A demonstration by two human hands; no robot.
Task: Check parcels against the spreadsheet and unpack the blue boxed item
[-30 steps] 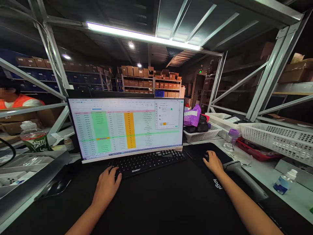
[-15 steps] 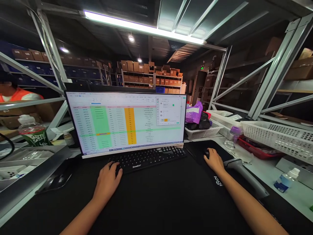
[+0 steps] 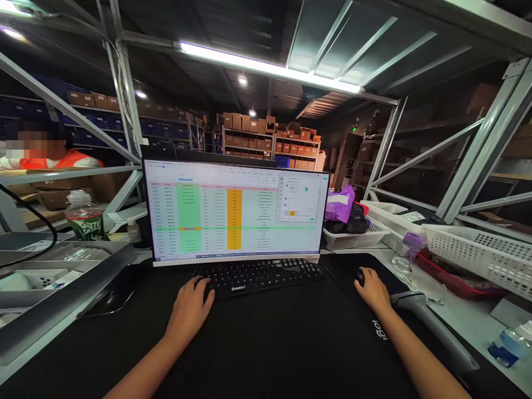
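Observation:
My left hand [image 3: 189,310] rests at the left end of a black keyboard [image 3: 260,277], its fingers spread over the keys and holding nothing. On the right side of the black desk mat [image 3: 282,338], my right hand [image 3: 374,289] is curled over a dark computer mouse [image 3: 359,275], which it mostly hides. Behind the keyboard stands a monitor [image 3: 266,210] with a spreadsheet of green and orange columns and a smaller window at its right. A grey barcode scanner [image 3: 440,332] lies just right of my right wrist.
Soft-drink bottle [image 3: 85,219], grey divided tray [image 3: 83,285] and a dark glossy object [image 3: 110,296] are at left. White baskets [image 3: 477,257], purple parcel [image 3: 339,204] and spray bottle [image 3: 511,343] are at right. A person in an orange vest [image 3: 62,160] is beyond the rack.
The camera view has turned left and slightly up, so the scene sits further right and lower. Both hands keep their places on the keyboard and mouse.

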